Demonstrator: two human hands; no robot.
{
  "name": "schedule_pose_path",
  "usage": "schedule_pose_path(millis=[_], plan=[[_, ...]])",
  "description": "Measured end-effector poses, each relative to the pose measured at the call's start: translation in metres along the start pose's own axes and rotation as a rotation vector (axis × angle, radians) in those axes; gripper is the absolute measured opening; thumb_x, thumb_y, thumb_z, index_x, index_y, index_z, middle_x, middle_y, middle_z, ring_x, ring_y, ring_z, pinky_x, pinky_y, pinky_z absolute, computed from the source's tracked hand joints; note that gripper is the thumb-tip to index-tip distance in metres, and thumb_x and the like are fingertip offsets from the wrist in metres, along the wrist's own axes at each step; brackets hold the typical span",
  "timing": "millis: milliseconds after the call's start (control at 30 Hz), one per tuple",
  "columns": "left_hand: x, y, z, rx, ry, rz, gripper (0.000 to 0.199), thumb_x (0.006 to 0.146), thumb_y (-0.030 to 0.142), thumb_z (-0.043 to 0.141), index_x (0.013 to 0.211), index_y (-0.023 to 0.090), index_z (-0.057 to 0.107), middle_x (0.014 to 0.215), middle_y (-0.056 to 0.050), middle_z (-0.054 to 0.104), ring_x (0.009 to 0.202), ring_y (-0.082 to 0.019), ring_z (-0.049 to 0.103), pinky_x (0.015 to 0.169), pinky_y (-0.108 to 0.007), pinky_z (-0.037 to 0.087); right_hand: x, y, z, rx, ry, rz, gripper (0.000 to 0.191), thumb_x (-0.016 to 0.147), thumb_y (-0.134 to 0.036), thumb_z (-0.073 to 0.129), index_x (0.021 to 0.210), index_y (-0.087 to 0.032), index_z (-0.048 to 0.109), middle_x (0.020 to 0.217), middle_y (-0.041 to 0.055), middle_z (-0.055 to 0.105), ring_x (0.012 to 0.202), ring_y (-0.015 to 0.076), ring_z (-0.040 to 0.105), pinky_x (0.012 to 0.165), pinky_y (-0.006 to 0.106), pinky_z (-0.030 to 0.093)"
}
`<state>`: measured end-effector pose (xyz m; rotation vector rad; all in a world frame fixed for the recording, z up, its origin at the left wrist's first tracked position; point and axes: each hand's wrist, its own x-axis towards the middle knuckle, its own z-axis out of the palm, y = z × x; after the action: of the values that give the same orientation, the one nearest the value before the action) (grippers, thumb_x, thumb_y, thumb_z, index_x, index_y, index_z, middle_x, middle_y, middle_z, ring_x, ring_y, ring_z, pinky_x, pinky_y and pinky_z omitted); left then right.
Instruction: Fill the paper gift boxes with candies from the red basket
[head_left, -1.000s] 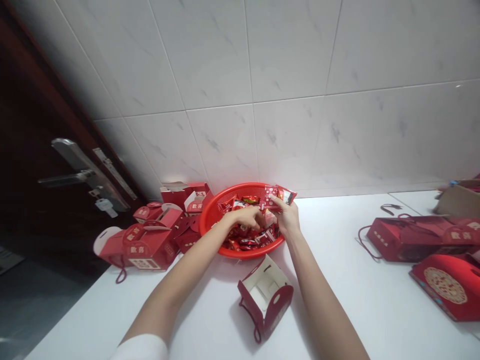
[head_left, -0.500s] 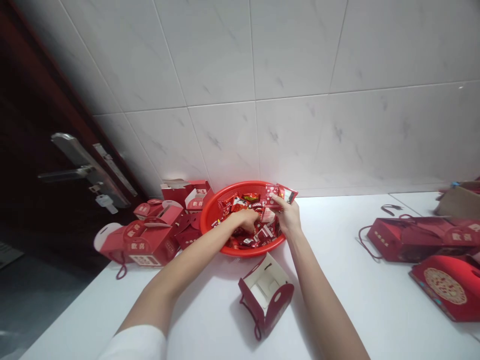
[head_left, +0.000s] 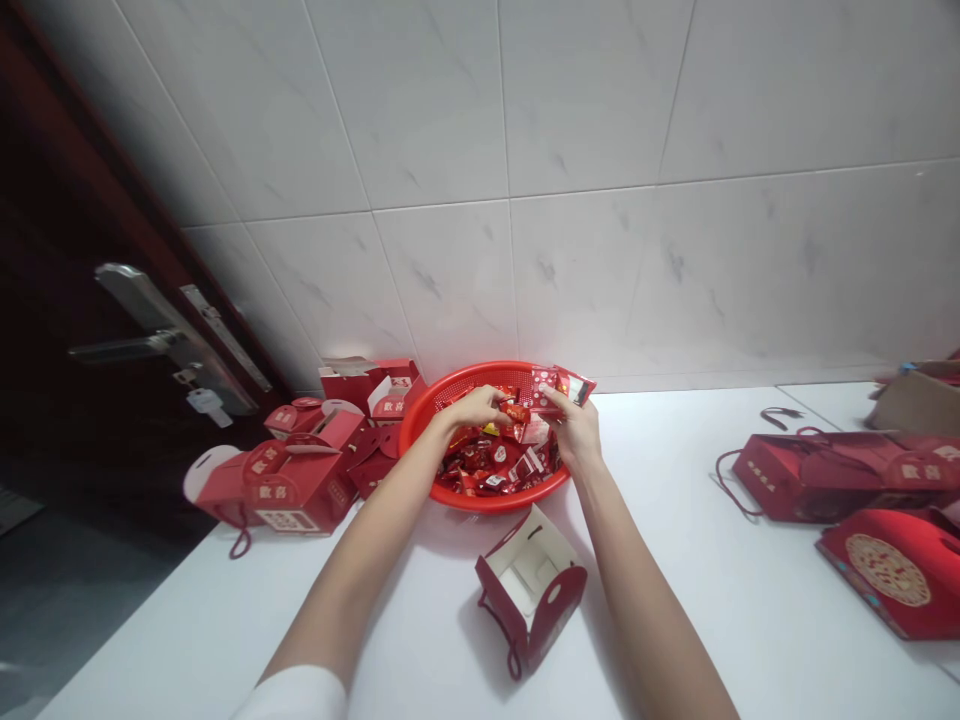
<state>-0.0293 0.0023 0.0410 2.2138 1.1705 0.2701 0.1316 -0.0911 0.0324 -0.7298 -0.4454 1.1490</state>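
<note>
A red plastic basket [head_left: 517,498] full of red-wrapped candies [head_left: 487,462] stands against the wall. Above its contents, my left hand [head_left: 480,405] pinches a red-wrapped candy [head_left: 515,411] between thumb and fingers. My right hand [head_left: 576,428], at the basket's right rim, is closed on several candy packets [head_left: 545,386], one dotted red and one partly clear. In front of the basket sits an open dark red gift box [head_left: 531,590] with a pale inside and a cord handle, apart from both hands.
Several red gift boxes [head_left: 304,490] crowd the table's left end beside a dark door [head_left: 82,330] with a lever handle. More boxes [head_left: 817,478] lie at the right, near a dark cord [head_left: 781,416] and a cardboard piece [head_left: 916,400]. The tiled wall [head_left: 585,280] bounds the back.
My left hand has come up out of the candies, slightly back and left, and now has a red-wrapped candy in its fingers. My right hand stays nearly still with its packets.
</note>
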Motion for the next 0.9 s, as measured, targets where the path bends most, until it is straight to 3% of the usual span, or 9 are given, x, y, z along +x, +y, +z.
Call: schedule_pose_path(millis=[100, 333, 433, 533, 633, 733, 800, 900], plan=[[0.000, -0.004, -0.002, -0.028, 0.041, 0.007, 0.020, 0.062, 0.034, 0.069, 0.063, 0.019, 0.056, 0.054, 0.007, 0.042, 0.054, -0.012, 0.040, 0.054, -0.025, 0.029, -0.001, -0.001, 0.001, 0.016, 0.007, 0.007, 0.031, 0.046, -0.019, 0.085, 0.072, -0.017, 0.068, 0.071, 0.0005, 0.074, 0.066, 0.0168, 0.068, 0.058, 0.025, 0.055], [-0.002, -0.008, -0.005, -0.090, 0.056, 0.026, 0.040, 0.065, 0.054, 0.071, 0.058, 0.017, 0.057, 0.056, 0.005, 0.046, 0.057, -0.012, 0.042, 0.056, -0.025, 0.030, 0.000, 0.001, 0.001, 0.009, -0.002, -0.007, 0.033, 0.047, -0.020, 0.087, 0.075, -0.017, 0.071, 0.072, 0.0005, 0.075, 0.065, 0.0169, 0.068, 0.057, 0.025, 0.055], [-0.002, -0.009, -0.005, -0.111, 0.079, 0.022, 0.041, 0.066, 0.054, 0.071, 0.061, 0.016, 0.061, 0.056, 0.005, 0.048, 0.057, -0.012, 0.044, 0.055, -0.025, 0.031, 0.001, 0.003, 0.000, 0.015, -0.015, -0.018, 0.033, 0.047, -0.020, 0.087, 0.076, -0.017, 0.071, 0.073, 0.0012, 0.075, 0.066, 0.0176, 0.069, 0.058, 0.026, 0.055], [-0.001, -0.010, -0.006, -0.108, 0.125, 0.003, 0.033, 0.066, 0.042, 0.074, 0.083, 0.014, 0.069, 0.061, 0.004, 0.055, 0.060, -0.013, 0.050, 0.058, -0.025, 0.036, 0.002, 0.004, -0.001, 0.011, -0.020, -0.030, 0.033, 0.048, -0.020, 0.087, 0.076, -0.016, 0.071, 0.074, 0.0012, 0.075, 0.066, 0.0177, 0.069, 0.059, 0.027, 0.056], [-0.001, -0.009, -0.005, -0.110, 0.138, 0.002, 0.049, 0.065, 0.031, 0.073, 0.111, 0.015, 0.068, 0.070, 0.002, 0.064, 0.068, -0.017, 0.059, 0.063, -0.025, 0.043, 0.003, 0.004, -0.001, 0.001, -0.016, -0.029, 0.032, 0.048, -0.020, 0.086, 0.076, -0.016, 0.071, 0.073, 0.0007, 0.075, 0.065, 0.0167, 0.068, 0.058, 0.026, 0.055], [-0.003, -0.002, -0.002, -0.102, -0.064, 0.041, 0.033, 0.065, 0.029, 0.073, 0.095, 0.016, 0.073, 0.080, -0.002, 0.072, 0.079, -0.020, 0.065, 0.071, -0.027, 0.047, 0.002, 0.003, 0.000, 0.015, -0.008, -0.024, 0.030, 0.048, -0.019, 0.086, 0.074, -0.016, 0.070, 0.069, -0.0008, 0.073, 0.061, 0.0150, 0.066, 0.056, 0.025, 0.053], [-0.005, 0.005, 0.001, -0.078, -0.301, 0.020, 0.024, 0.061, 0.028, 0.076, 0.083, 0.019, 0.076, 0.078, -0.002, 0.074, 0.080, -0.021, 0.067, 0.074, -0.028, 0.050, 0.001, 0.001, 0.001, 0.031, -0.008, -0.019, 0.031, 0.046, -0.019, 0.086, 0.072, -0.017, 0.070, 0.067, -0.0020, 0.072, 0.060, 0.0138, 0.065, 0.055, 0.024, 0.053], [-0.008, 0.016, 0.009, 0.048, -0.622, -0.099, 0.030, 0.047, 0.024, 0.086, 0.076, 0.023, 0.078, 0.073, 0.001, 0.074, 0.078, -0.023, 0.068, 0.074, -0.030, 0.052, -0.001, 0.000, 0.002, 0.042, -0.007, -0.011, 0.033, 0.044, -0.018, 0.087, 0.072, -0.017, 0.070, 0.067, -0.0026, 0.072, 0.061, 0.0132, 0.064, 0.055, 0.023, 0.053]])
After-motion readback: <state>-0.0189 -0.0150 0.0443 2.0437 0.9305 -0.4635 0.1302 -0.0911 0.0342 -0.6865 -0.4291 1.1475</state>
